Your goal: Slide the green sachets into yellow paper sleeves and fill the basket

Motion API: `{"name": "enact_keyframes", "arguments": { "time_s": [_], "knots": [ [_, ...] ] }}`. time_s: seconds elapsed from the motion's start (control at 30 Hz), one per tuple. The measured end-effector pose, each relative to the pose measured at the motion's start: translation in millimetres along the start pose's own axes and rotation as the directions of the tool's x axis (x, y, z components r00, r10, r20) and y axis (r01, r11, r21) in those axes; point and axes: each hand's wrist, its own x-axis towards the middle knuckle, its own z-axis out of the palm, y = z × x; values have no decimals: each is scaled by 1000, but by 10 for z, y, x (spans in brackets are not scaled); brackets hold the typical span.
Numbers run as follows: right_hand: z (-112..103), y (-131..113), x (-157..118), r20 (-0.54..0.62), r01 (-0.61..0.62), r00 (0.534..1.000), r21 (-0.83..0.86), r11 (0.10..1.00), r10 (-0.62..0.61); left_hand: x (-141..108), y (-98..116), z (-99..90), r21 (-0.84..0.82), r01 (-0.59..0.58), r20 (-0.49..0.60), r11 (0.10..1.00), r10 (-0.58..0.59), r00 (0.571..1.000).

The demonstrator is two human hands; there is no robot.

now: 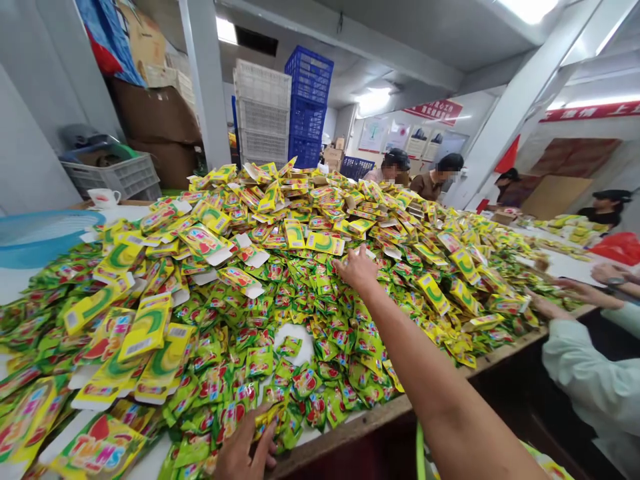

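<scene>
A wide heap of small shiny green sachets [260, 361] with watermelon pictures covers the table. Flat yellow-green cartons [146, 325], many with white end flaps, lie on and behind them. At the table's front edge, my left hand [245, 445] holds a small yellow packet [270, 419] between thumb and fingers. My right hand [358, 268] reaches out to the middle of the heap, fingers bent and somewhat apart over the sachets, just below a row of cartons. Its fingertips are partly hidden, and I make out nothing held in it.
The table's wooden edge [350, 427] runs along the front. A blue basin [40, 233] and a white mug [104, 198] stand at left. Stacked crates [263, 110] rise behind. At right, a co-worker's hands and pale sleeves [590, 360] reach into the heap; other people are beyond.
</scene>
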Motion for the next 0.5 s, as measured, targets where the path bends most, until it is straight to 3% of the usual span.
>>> {"name": "enact_keyframes", "arguments": {
  "time_s": [0.17, 0.27, 0.37, 0.5],
  "knots": [
    [-29, 41, -167, -29, -5, 1000, -22, 1000, 4, 43, 13, -67, 39, 49, 101, 998, -53, 993],
    [-76, 53, -501, -121, 153, 982, 34, 988, -148, 79, 34, -106, 47, 61, 101, 997, -66, 993],
    [-13, 11, -1047, -168, 426, 900, 133, 895, -403, 121, 116, -123, 12, 108, 99, 994, -109, 989],
    [238, -80, -1816, -19, 572, 811, 235, 786, -585, 217, 265, -146, -271, 228, 75, 935, -216, 974]
  ]
}}
